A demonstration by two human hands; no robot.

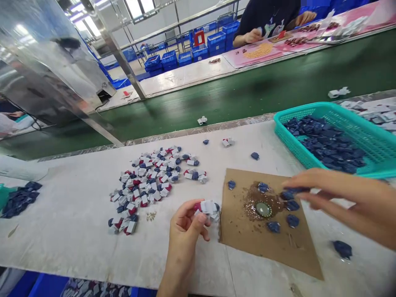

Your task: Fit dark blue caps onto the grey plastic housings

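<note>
My left hand (185,231) is closed around a small white, red and blue part (208,207), held just left of a brown cardboard sheet (266,243). My right hand (337,198) reaches in from the right, its fingertips pinched on a dark blue piece (292,191) above the cardboard. A round green disc (263,209) sits in a dark speckled patch at the cardboard's middle, with several loose blue pieces (292,220) around it.
A pile of white, red and blue parts (148,185) lies to the left on the white table. A teal basket (361,132) of blue pieces stands at the right. Behind runs a green conveyor belt (247,95). Another person (266,20) works across it.
</note>
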